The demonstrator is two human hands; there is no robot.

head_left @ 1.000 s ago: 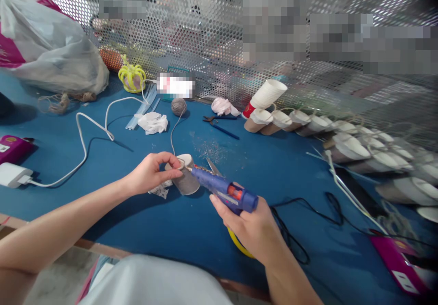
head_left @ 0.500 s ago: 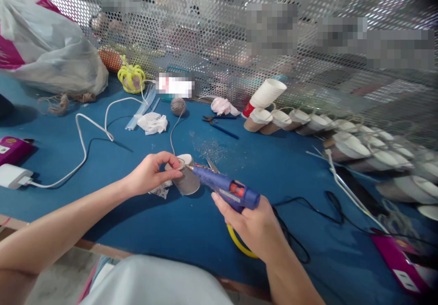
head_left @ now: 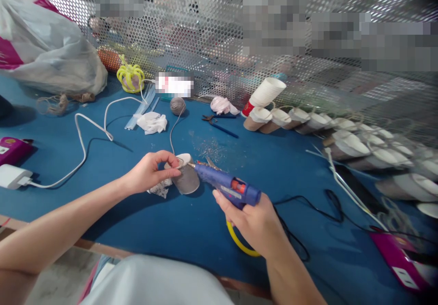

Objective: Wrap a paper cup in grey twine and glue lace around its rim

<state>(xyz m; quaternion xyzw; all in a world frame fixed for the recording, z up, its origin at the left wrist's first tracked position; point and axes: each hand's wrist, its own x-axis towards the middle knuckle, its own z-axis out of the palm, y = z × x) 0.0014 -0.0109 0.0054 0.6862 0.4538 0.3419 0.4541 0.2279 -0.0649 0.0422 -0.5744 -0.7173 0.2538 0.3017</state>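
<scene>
My right hand (head_left: 251, 223) is wrapped round a blue hot glue gun (head_left: 222, 184). The gun's metal nozzle points left, close to the rim of a grey-covered paper cup (head_left: 187, 181). At that rim my left hand (head_left: 150, 172) pinches grey yarn (head_left: 173, 136) between thumb and fingers; the exact grip is partly hidden. The yarn runs back to a grey ball (head_left: 178, 106). Beneath my right hand and the gun lie scissors with a yellow handle (head_left: 239, 243), partly covered. A crumpled whitish scrap (head_left: 160, 189) sits just left of the cup.
Rows of covered cups (head_left: 316, 123) line the right side. Pliers (head_left: 221, 126), crumpled white paper (head_left: 152, 122) and glue sticks (head_left: 140, 113) lie farther back. A black cord (head_left: 308, 200) trails right towards a purple power strip (head_left: 397, 259). A perforated metal screen (head_left: 212, 35) stands behind.
The glue gun's nozzle has drawn slightly right, away from my left fingertips. My left hand and the cup stay nearly in place.
</scene>
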